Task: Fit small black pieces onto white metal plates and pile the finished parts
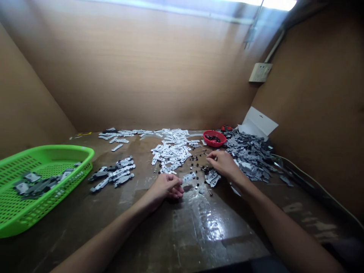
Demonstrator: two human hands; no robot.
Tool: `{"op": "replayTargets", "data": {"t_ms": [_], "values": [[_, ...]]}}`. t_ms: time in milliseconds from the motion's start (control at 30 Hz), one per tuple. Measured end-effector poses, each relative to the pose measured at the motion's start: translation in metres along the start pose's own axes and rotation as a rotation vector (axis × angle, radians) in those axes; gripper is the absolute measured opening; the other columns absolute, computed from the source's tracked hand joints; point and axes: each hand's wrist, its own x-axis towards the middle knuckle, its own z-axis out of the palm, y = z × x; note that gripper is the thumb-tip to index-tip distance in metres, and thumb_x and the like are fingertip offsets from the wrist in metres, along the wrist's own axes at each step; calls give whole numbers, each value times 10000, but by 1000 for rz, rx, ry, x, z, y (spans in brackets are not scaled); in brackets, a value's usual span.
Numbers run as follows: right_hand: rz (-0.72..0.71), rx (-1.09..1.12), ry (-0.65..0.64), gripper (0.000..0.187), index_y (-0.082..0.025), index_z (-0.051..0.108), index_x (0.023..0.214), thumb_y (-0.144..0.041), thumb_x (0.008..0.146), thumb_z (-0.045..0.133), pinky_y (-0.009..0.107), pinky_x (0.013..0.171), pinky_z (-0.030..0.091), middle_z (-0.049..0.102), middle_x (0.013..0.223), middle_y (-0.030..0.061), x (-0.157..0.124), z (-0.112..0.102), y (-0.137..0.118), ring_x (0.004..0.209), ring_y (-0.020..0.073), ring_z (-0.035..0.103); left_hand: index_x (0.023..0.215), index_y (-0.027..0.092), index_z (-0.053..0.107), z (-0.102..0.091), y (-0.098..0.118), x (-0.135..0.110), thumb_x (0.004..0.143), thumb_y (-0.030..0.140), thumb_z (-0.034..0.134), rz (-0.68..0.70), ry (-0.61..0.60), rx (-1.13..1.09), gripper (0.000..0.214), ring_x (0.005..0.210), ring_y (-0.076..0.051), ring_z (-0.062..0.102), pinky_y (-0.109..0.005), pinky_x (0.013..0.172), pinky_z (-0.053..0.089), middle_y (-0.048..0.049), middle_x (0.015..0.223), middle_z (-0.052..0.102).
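My left hand (168, 186) is closed, with thumb and fingers pinching one end of a light grey toy car chassis plate (189, 177) that points right, a little above the table. My right hand (223, 163) is pinched shut over scattered small black wheels on metal axles (202, 168). Whatever lies between its fingertips is too small to make out. Just below that hand is a small cluster of chassis plates (212, 177). A loose axle with a wheel (210, 192) lies nearer to me.
A heap of white chassis plates (172, 149) covers the middle back. Dark grey parts (251, 153) pile up at right, beside a red bowl (214, 143) of black pieces. Assembled-looking chassis (115, 174) lie left, near a green basket (85, 151). Wooden panels enclose the table.
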Motion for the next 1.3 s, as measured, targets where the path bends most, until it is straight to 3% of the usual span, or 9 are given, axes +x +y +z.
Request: {"op": "replayTargets", "data": {"t_ms": [267, 633, 1033, 1300], "values": [[-168, -286, -210, 190, -291, 700, 868, -269, 779, 533, 233, 684, 387, 658, 881, 8, -4, 7, 4, 813, 163, 578, 695, 130, 519, 1, 2, -2, 709, 399, 595, -2, -12, 9, 281, 566, -120, 624, -182, 491, 439, -81, 696, 667], [-330, -328, -223, 193, -314, 674, 922, -303, 823, 509, 225, 656, 366, 659, 873, -3, -5, 6, 2, 818, 158, 574, 717, 131, 535, 1, 2, -2, 691, 405, 608, -17, -8, 14, 285, 553, -120, 620, -186, 482, 437, -74, 685, 667], [-187, -91, -198, 164, -230, 689, 853, -238, 766, 551, 239, 726, 412, 681, 867, 19, 3, 11, 14, 805, 161, 601, 707, 128, 518, 1, 3, -2, 693, 431, 605, -20, -24, 4, 315, 564, -121, 623, -184, 486, 446, -86, 707, 666], [-53, 133, -141, 201, -165, 669, 825, -298, 751, 537, 233, 631, 413, 675, 778, 26, 5, 0, 7, 694, 148, 590, 695, 125, 515, 0, 3, -3, 684, 422, 612, -17, -35, -5, 313, 557, -119, 621, -179, 478, 443, -87, 699, 663]]}}
